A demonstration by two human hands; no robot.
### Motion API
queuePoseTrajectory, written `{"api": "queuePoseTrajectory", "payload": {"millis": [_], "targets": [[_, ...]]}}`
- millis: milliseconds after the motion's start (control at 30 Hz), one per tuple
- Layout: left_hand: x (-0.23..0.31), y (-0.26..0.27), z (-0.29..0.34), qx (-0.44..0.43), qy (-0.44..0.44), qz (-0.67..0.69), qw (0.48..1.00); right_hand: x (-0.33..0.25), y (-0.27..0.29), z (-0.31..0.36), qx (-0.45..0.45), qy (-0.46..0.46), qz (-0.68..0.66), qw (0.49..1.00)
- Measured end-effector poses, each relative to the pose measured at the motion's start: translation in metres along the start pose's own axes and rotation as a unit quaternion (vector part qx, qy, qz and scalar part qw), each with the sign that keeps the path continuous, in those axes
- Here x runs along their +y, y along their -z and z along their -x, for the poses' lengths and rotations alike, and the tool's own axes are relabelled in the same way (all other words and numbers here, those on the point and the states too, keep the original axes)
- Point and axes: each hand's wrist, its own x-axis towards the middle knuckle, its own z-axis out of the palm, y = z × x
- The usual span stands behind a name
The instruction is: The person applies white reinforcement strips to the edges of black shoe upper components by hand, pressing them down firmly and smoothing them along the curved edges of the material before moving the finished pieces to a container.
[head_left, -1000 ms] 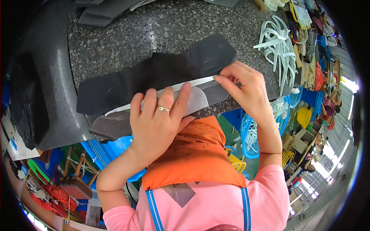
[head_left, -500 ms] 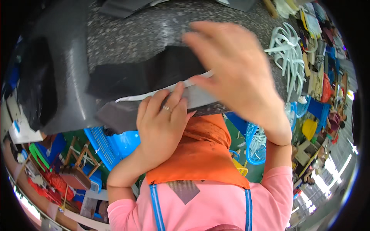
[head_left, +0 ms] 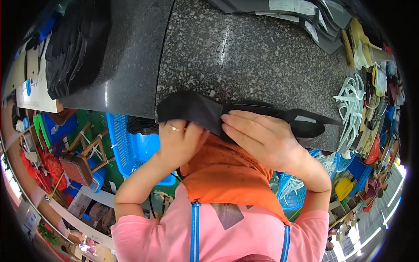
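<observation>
A black, leather-like sheet piece (head_left: 192,107) lies folded and bent along the near edge of the speckled table. My left hand (head_left: 180,142), with a ring on one finger, grips its left part from the near side, fingers curled and their tips hidden by the material. Over its middle rests my right hand (head_left: 268,137), fingers long and side by side on top, the thumb hidden below. To the right of that hand the piece stands up in a curled loop, with a small pale patch showing.
The speckled tabletop (head_left: 244,56) meets a smooth dark surface on the left bearing a stack of black pieces (head_left: 78,48). Grey pieces (head_left: 301,13) lie at the far side. White strips (head_left: 351,109) hang at the right edge. Blue baskets (head_left: 142,150) stand below.
The black piece has turned and been folded up nearer the table edge; its long white strip no longer shows. My right hand came down onto it, and the view shifted.
</observation>
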Motion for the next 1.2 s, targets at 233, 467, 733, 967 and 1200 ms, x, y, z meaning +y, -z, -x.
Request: {"api": "queuePoseTrajectory", "payload": {"millis": [233, 467, 733, 967, 1200], "targets": [[-0.017, 0.016, 0.000, 0.037, 0.071, 0.068, 0.994, 0.026, 0.018, -0.016, 0.015, -0.177, -0.154, 0.972], [-0.019, 0.008, -0.003, 0.129, 0.109, 0.133, 0.977, 0.021, 0.011, -0.012, 0.046, -0.134, -0.149, 0.979], [0.021, 0.006, -0.047, -0.038, 0.101, 0.091, 0.990, 0.017, 0.015, -0.019, 0.018, -0.224, -0.137, 0.965], [0.018, -0.003, -0.049, -0.061, 0.070, 0.050, 0.994, 0.014, 0.006, -0.020, 0.042, -0.197, -0.107, 0.974], [-0.002, 0.046, -0.034, -0.233, 0.011, 0.187, 0.954, 0.012, 0.001, -0.013, 0.036, -0.179, -0.070, 0.981]]}}
